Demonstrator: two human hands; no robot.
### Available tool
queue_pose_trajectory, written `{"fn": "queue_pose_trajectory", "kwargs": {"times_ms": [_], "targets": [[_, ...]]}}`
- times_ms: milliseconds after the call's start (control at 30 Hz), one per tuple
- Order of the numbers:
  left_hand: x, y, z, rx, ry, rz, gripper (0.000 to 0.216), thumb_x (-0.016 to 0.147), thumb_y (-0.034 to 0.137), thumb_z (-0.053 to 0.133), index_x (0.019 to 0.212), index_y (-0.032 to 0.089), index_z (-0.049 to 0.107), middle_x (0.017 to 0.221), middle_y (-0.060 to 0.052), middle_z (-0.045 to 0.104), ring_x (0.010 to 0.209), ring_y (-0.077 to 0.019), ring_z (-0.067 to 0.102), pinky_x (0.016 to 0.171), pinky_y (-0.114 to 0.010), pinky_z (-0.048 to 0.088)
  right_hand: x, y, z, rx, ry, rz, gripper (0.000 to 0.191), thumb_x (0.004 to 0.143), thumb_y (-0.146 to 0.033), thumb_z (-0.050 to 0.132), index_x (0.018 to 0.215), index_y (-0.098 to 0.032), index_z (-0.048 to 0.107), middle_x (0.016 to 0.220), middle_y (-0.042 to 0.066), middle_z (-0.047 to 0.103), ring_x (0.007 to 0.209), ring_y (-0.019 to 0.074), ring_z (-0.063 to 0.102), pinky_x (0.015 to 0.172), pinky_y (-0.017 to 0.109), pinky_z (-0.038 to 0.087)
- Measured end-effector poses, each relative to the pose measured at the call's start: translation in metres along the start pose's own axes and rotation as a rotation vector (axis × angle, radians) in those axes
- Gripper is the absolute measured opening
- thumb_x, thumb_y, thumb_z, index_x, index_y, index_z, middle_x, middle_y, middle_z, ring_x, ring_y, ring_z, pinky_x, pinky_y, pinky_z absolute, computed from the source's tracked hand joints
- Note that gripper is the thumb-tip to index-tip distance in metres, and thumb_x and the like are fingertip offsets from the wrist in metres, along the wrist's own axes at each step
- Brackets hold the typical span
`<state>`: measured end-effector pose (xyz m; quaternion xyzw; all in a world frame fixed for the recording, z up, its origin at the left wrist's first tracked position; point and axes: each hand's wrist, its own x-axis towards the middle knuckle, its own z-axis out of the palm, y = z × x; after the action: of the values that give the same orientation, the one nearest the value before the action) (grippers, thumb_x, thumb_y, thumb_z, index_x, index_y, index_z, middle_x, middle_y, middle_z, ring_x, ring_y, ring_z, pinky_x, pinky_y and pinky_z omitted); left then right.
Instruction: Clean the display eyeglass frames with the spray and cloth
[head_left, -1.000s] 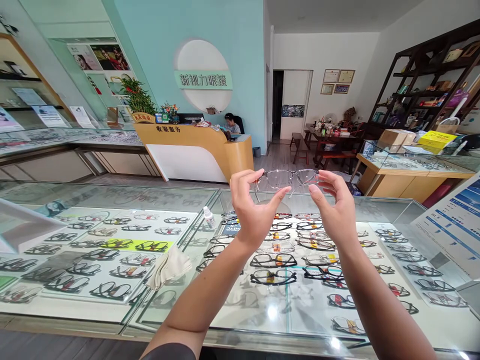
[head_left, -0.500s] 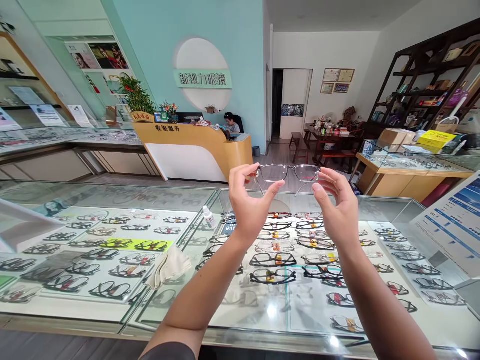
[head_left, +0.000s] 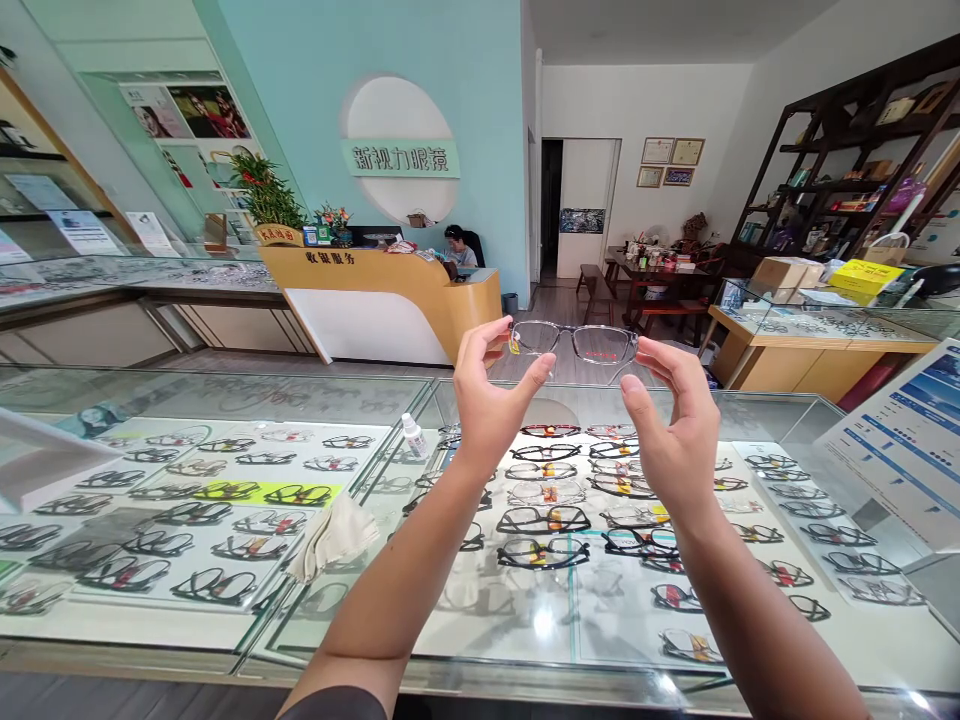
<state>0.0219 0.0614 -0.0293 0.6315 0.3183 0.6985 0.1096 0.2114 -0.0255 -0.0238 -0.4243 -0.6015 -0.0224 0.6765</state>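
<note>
A pair of clear-framed glasses [head_left: 576,343] is held up in the air above the glass counter [head_left: 225,395]. My left hand [head_left: 491,405] pinches the frame's left end between thumb and fingers. The fingers of my right hand [head_left: 671,425] are curled at the frame's right end, holding it. The lenses face away from me and the temples point back toward me. Under the glass, rows of eyeglass frames [head_left: 544,520] lie on display trays.
A folded beige cloth [head_left: 334,535] and a small spray bottle [head_left: 412,435] rest on the counter left of my arms. A blue printed board [head_left: 904,445] leans at the right. A person sits behind the yellow reception desk [head_left: 390,295]. Dark shelves stand far right.
Both hands have lifted the glasses slightly higher and tilted them a little; the grip is the same. The view has shifted a little.
</note>
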Motion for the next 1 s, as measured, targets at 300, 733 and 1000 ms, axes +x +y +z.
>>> {"fn": "queue_pose_trajectory", "kwargs": {"times_ms": [300,733,1000], "targets": [[-0.005,-0.004,0.007,0.022,0.099,0.152,0.063,0.083,0.047,0.091,0.136,0.025,0.064,0.135,-0.011,0.067,0.123,-0.0259,0.067,0.104,-0.044,0.058,-0.001,0.007,0.005,0.130,0.042,0.061,0.033,0.100,-0.038,0.071,0.131,-0.028,0.072,0.135,0.010,0.070,0.129,0.0283,0.067,0.114,0.055,0.054],[-0.018,0.004,0.011,0.225,0.239,0.358,0.068,0.079,0.050,0.093,0.134,0.025,0.062,0.127,-0.010,0.065,0.123,-0.0303,0.065,0.109,-0.053,0.055,0.004,0.026,0.009,0.326,0.023,0.332,0.039,0.102,-0.055,0.065,0.128,-0.027,0.073,0.140,0.010,0.074,0.130,0.0280,0.069,0.116,0.054,0.052],[-0.017,0.000,0.014,0.130,0.163,0.293,0.068,0.083,0.048,0.091,0.139,0.027,0.061,0.136,-0.011,0.062,0.128,-0.0288,0.062,0.102,-0.046,0.057,0.005,0.023,0.010,0.343,0.063,0.358,0.039,0.098,-0.055,0.069,0.124,-0.027,0.072,0.136,0.010,0.073,0.124,0.0258,0.069,0.111,0.049,0.054]]}}
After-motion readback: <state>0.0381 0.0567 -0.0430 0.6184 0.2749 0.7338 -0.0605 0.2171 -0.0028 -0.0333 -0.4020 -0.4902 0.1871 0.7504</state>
